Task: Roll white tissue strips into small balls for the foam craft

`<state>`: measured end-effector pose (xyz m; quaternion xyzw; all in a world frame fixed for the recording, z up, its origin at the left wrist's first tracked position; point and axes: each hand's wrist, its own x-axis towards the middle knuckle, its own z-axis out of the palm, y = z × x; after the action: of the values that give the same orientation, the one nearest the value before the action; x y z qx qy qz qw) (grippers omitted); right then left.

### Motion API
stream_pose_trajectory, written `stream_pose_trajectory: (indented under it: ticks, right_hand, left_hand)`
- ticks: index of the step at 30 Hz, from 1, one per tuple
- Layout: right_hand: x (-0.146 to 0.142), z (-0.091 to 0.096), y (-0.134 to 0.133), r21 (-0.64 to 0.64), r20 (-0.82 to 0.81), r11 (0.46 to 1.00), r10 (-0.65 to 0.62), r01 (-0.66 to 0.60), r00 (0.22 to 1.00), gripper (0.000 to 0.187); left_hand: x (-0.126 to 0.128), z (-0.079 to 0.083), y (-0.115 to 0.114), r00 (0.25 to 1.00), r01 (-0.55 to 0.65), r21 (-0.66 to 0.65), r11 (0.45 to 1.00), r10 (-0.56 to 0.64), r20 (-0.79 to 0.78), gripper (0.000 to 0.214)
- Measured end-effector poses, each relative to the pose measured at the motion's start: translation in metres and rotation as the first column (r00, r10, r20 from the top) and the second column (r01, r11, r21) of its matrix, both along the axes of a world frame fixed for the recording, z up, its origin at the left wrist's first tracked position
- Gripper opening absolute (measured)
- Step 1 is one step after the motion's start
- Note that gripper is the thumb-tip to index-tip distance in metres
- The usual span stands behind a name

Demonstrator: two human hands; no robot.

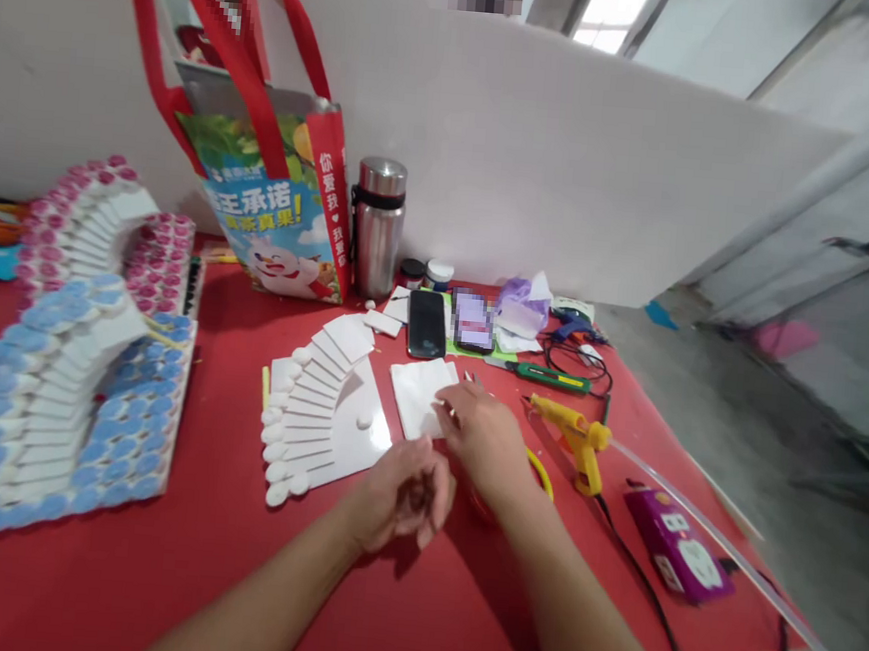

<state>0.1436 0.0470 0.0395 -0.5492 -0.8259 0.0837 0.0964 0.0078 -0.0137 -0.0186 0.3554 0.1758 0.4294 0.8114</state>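
Observation:
My right hand [482,435] reaches over the right edge of a folded white tissue [415,394], its thumb and fingertips closed together at that edge. Just to the left and nearer to me, my left hand [408,489] hovers over the red table, fingers loosely curled and apart, with no object visible in it. A yellow loop handle [541,472] shows from beneath my right wrist; the rest of that tool is largely hidden. Left of the tissue, white cards [312,406] lie fanned out on a white board [365,440], with round white pieces [278,494] at their outer ends.
Right of my hands lie a yellow glue gun [572,437] with a trailing cord, a green-handled tool [555,377] and a purple box [677,545]. Two phones [426,325], a steel flask [378,231] and a bag [271,202] stand behind. Blue-and-white fanned pieces [61,386] fill the left.

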Motion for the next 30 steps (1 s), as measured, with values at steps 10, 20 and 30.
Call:
stream_pose_trajectory:
  ticks: [10,20,30]
  right_hand:
    - [-0.002,-0.027,-0.004,-0.16,-0.008,0.984,0.081,-0.081,0.997,0.01]
    - [-0.001,-0.028,-0.003,-0.176,-0.061,0.984,-0.013,0.002,0.998,0.022]
    - [-0.01,-0.037,0.0,-0.106,0.008,0.994,-0.023,0.023,1.0,0.018]
  left_hand:
    - [0.001,-0.008,-0.005,0.972,-0.035,0.231,0.972,0.087,-0.218,0.066]
    - [0.006,0.046,-0.006,0.724,-0.156,0.419,0.894,0.392,-0.568,0.057]
    - [-0.014,0.012,-0.006,0.414,-0.16,0.79,0.591,0.767,-0.49,0.047]
